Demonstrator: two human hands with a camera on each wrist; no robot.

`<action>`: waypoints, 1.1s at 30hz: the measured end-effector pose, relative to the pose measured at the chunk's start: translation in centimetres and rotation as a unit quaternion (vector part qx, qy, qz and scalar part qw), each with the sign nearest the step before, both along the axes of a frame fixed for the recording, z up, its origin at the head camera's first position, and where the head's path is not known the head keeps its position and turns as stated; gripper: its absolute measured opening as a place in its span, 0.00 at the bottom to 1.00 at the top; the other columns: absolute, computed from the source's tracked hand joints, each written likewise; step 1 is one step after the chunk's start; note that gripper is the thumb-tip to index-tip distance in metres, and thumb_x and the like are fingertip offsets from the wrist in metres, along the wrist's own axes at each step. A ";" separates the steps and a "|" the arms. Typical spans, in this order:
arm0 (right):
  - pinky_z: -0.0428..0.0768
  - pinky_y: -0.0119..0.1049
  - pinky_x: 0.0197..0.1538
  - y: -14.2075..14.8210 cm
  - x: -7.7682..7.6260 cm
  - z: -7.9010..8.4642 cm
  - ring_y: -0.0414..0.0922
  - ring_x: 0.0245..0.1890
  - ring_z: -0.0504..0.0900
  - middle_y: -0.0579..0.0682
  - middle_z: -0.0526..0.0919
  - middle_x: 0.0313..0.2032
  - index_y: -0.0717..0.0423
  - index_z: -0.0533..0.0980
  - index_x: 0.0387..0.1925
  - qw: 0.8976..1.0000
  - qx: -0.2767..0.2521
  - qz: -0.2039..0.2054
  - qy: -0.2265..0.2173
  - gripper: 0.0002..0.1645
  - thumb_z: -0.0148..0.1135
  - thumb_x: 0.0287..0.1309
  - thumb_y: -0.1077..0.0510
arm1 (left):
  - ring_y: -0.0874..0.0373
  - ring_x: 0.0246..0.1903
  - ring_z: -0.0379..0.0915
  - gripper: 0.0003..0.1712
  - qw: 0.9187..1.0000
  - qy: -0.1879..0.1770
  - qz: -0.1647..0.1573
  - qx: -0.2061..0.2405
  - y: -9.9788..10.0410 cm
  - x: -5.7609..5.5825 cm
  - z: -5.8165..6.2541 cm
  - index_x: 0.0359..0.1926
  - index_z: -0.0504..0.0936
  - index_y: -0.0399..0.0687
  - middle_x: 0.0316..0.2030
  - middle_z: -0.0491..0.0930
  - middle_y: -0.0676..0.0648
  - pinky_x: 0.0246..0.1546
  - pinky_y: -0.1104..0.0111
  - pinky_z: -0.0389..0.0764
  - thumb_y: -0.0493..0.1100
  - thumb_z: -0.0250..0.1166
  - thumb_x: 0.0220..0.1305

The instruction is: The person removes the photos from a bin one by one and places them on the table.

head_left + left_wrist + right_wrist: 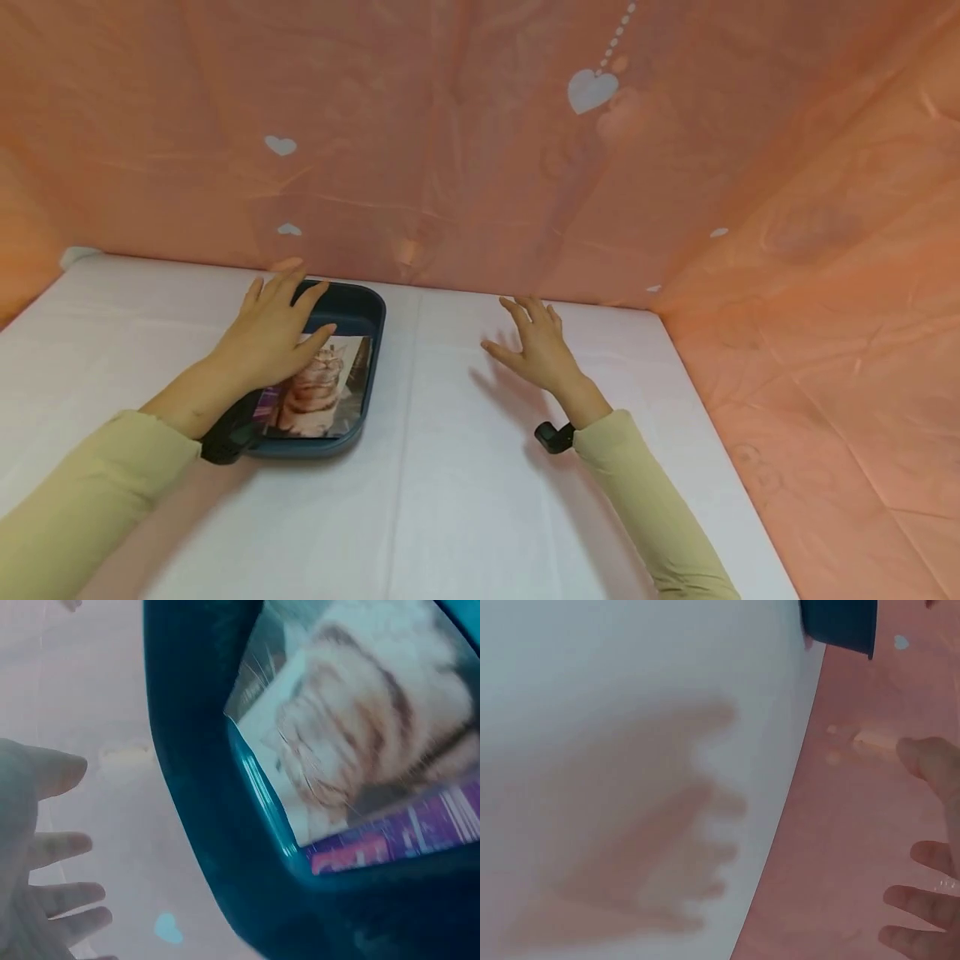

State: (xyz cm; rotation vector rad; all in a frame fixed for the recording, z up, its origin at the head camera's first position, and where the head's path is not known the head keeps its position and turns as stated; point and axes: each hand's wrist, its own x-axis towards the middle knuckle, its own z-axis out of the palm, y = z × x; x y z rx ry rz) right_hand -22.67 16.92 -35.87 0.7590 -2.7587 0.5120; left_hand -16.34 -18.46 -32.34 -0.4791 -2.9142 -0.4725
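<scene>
A dark blue rectangular tray [381, 350] stands on the white table, left of centre in the head view. In it lies a picture of a striped cat [315, 390], with a purple strip along one edge, plainer in the left wrist view [352, 727]. Above the tray hovers my left hand [270, 329], fingers spread and holding nothing; it hides the tray's left part. My right hand [536, 350] is raised over the table to the right of the tray, fingers apart, and its shadow falls on the white surface. Nothing is in it.
The white table [465, 500] ends at the back against an orange-pink sheet [450, 167] with pale hearts. Another stretch of the sheet rises along the right side. Each wrist wears a black camera mount [555, 437].
</scene>
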 end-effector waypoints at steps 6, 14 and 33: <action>0.58 0.56 0.66 -0.8 0.1 -0.1 0.56 0.62 0.68 0.60 0.72 0.59 0.61 0.69 0.62 0.999 -0.027 0.027 0.025 0.38 0.67 0.55 0.47 | 0.29 0.63 0.54 0.31 0.998 0.059 -0.011 -0.007 -2.0 0.3 -0.7 0.61 0.68 0.27 0.67 0.55 0.27 0.63 0.39 0.53 0.44 0.62 0.64; 0.56 0.55 0.68 -0.9 0.2 -0.1 0.62 0.68 0.60 0.62 0.70 0.60 0.60 0.65 0.65 0.999 -0.017 0.031 -0.029 0.42 0.67 0.55 0.45 | 0.26 0.60 0.55 0.30 0.999 0.022 0.002 -0.025 -3.9 0.7 -1.6 0.62 0.68 0.31 0.62 0.58 0.22 0.61 0.37 0.54 0.44 0.61 0.64; 0.63 0.53 0.65 -3.0 0.4 0.1 0.58 0.63 0.67 0.59 0.66 0.64 0.55 0.63 0.68 0.996 -0.009 0.038 -0.077 0.42 0.65 0.57 0.42 | 0.22 0.54 0.60 0.28 0.998 -0.021 0.040 0.039 -7.2 1.2 -5.3 0.66 0.65 0.35 0.60 0.59 0.20 0.52 0.32 0.61 0.41 0.54 0.68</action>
